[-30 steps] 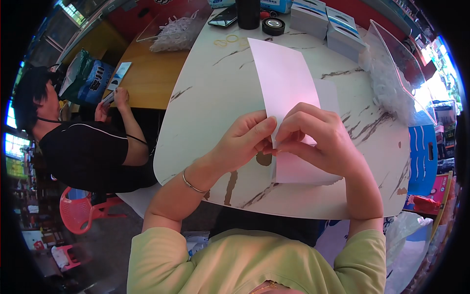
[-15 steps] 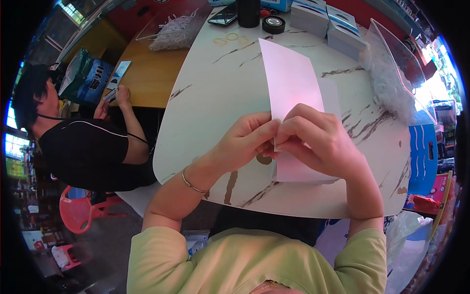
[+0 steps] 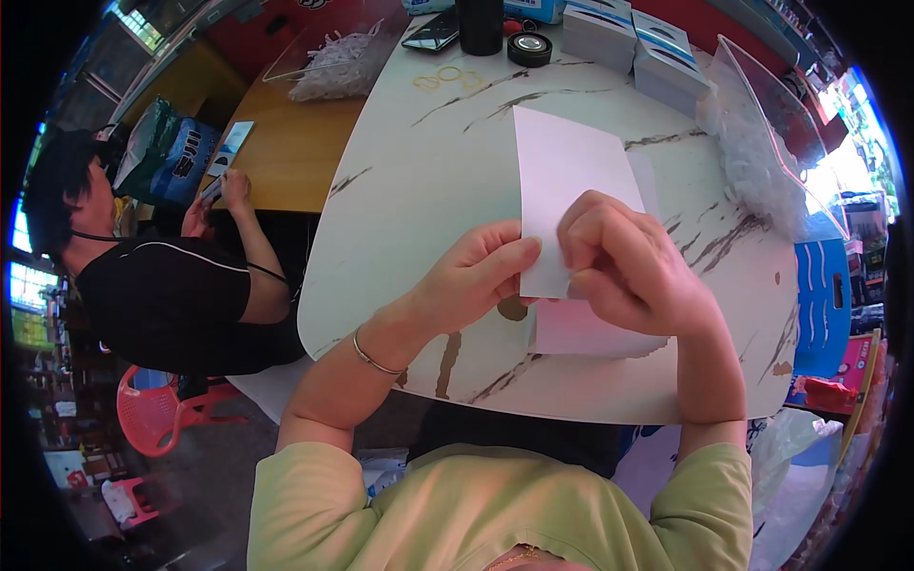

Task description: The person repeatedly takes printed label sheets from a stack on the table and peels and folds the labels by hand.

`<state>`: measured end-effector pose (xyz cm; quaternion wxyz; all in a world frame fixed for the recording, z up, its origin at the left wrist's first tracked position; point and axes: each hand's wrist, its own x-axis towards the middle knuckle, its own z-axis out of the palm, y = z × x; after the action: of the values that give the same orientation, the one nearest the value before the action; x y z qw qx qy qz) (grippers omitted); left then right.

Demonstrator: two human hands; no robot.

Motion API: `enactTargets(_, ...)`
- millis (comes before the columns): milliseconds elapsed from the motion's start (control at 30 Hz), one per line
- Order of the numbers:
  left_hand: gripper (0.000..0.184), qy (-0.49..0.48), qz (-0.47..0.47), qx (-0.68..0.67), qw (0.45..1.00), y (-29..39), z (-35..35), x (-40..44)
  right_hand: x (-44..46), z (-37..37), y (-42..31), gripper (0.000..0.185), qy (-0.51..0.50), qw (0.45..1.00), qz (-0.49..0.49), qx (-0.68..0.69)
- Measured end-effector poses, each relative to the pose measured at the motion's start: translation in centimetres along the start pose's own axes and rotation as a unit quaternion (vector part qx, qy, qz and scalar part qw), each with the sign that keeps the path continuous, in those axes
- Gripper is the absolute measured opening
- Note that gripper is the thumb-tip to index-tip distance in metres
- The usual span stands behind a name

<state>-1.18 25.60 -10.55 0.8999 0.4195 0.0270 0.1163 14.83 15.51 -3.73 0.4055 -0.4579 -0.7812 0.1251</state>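
A white paper sheet (image 3: 568, 167) is held tilted above the marble-patterned table. My left hand (image 3: 468, 274) pinches its lower left edge, thumb on the face towards me and fingers behind. My right hand (image 3: 640, 268) is closed at the lower part of the sheet, its thumb and bent index finger at the paper's lower edge; exactly how they grip it is partly hidden by the knuckles. More white paper (image 3: 590, 331) lies flat on the table beneath both hands, its right end showing uneven layered edges.
White-and-blue boxes (image 3: 598, 36), a black cylinder (image 3: 481, 27), a round black object (image 3: 529, 49) and yellow rubber bands (image 3: 447, 76) stand or lie at the back. A clear bin (image 3: 776, 133) is at right. A person (image 3: 171, 285) sits at left, holding a small object.
My right hand has slid rightwards along the lower part of the sheet, away from my left hand. The sheet's top has come down slightly and shifted right. My left hand keeps its pinch.
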Motion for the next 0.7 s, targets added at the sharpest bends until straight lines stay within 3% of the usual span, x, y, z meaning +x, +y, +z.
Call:
enactTargets(67, 0.026, -0.019, 0.0, -0.012, 1.0, 0.0, -0.3, -0.1, -0.2, -0.1, -0.2, 0.015, 0.01, 0.999, 0.009, 0.03)
enactTargets(133, 0.026, -0.041, -0.001, -0.024, 0.999, 0.2, -0.4, -0.2, -0.7, -0.1, -0.4, 0.014, -0.023, 0.992, 0.08, 0.095)
enactTargets(200, 0.024, 0.072, -0.005, 0.041, 0.997, -0.1, 0.1, -0.2, -0.6, -0.4, -0.5, 0.012, -0.018, 0.995, 0.069, 0.065)
enactTargets(233, 0.024, 0.056, -0.006, 0.04, 0.998, -0.1, 0.2, 0.0, -0.7, -1.0, -0.6, 0.011, -0.016, 0.997, 0.059, 0.038)
enactTargets(300, 0.026, 0.071, 0.059, 0.019, 0.996, 0.2, 0.2, 0.3, -0.8, -3.4, -1.3, 0.011, 0.047, 0.989, 0.131, 0.045)
enactTargets(333, 0.026, 0.055, 0.058, 0.019, 0.997, 0.4, 0.0, 0.4, -1.1, -4.5, -1.3, 0.009, 0.126, 0.976, 0.157, 0.081)
enactTargets(433, 0.029, 0.097, 0.096, -0.063, 0.989, 1.0, 0.0, 0.4, -1.9, -9.9, -0.3, 0.013, 0.342, 0.929, 0.142, -0.002)
enactTargets(467, 0.029, 0.091, 0.095, -0.062, 0.989, 1.1, 0.1, 0.5, -2.6, -12.4, 0.8, 0.013, 0.375, 0.921, 0.107, -0.025)
enactTargets(600, 0.031, 0.122, 0.102, -0.043, 0.986, 0.9, 0.1, 0.5, -4.4, -21.0, 5.6, 0.022, 0.5, 0.837, 0.156, -0.159)
enactTargets(700, 0.034, 0.1, 0.099, -0.033, 0.989, 0.5, -0.5, 0.4, -8.2, -26.7, 12.2, 0.031, 0.395, 0.836, 0.224, -0.308)
